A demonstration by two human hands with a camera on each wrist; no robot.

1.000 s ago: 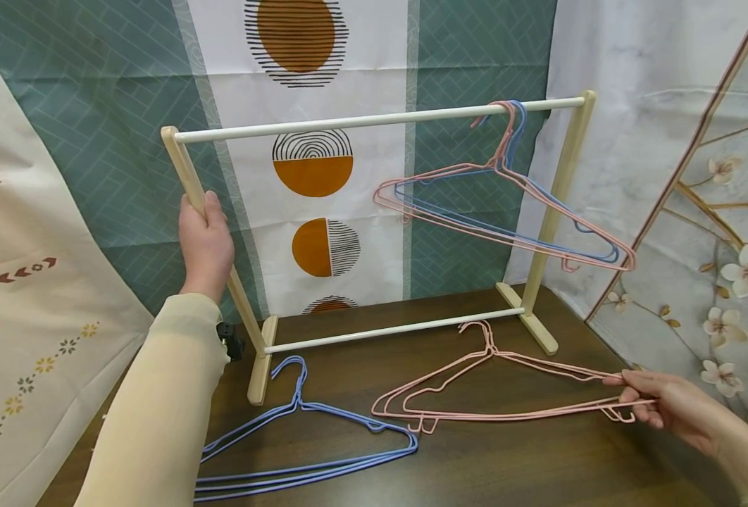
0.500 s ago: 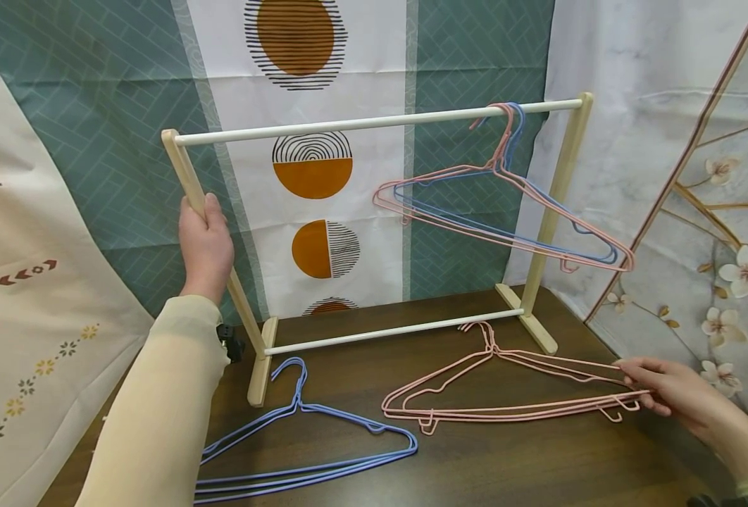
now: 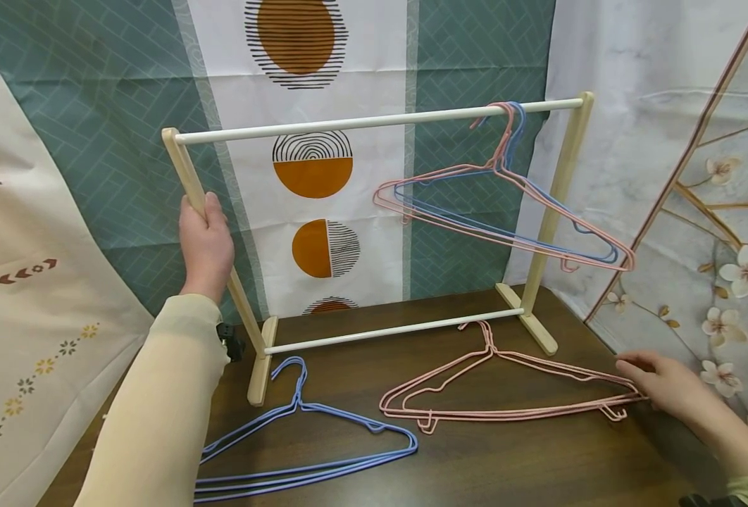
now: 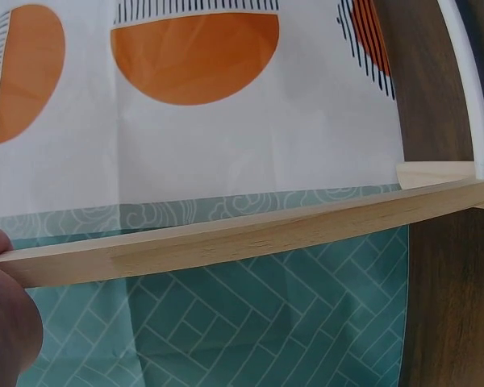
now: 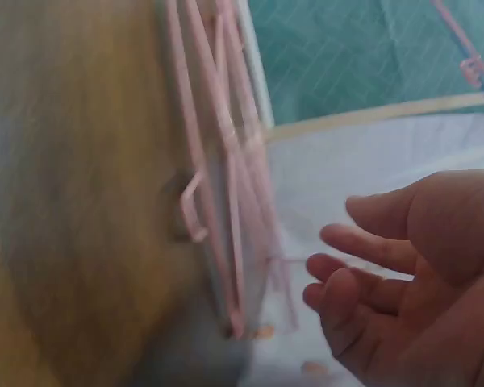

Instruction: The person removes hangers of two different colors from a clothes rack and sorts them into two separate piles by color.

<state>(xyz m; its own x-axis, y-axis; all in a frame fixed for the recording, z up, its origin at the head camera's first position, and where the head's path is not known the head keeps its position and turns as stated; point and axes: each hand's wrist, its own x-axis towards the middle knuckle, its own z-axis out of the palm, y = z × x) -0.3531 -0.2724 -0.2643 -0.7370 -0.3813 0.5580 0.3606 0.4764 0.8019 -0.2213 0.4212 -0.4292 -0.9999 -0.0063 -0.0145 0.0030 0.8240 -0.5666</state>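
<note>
My left hand point(image 3: 206, 243) grips the left wooden post point(image 3: 185, 165) of a garment rack with a white top rail point(image 3: 348, 125). In the left wrist view the post point(image 4: 226, 242) runs away from my thumb. At the right, my right hand point(image 3: 675, 387) is beside the right corner of several pink hangers point(image 3: 507, 415) lying stacked on the table. Its fingers are loosely bent and hold nothing; in the right wrist view a gap shows between them and the blurred pink hangers point(image 5: 218, 145).
Pink hangers point(image 3: 437, 220) and a blue hanger point(image 3: 602, 259) hang near the rail's right end. Several blue hangers point(image 3: 342, 410) lie at the front left of the dark table point(image 3: 469, 465). Patterned cloths point(image 3: 475, 232) surround the table at the back and sides.
My right hand has let go of the pink hangers and moved slightly right. The pink hangers have shifted and now lie more closely aligned. My left hand has stayed on the post.
</note>
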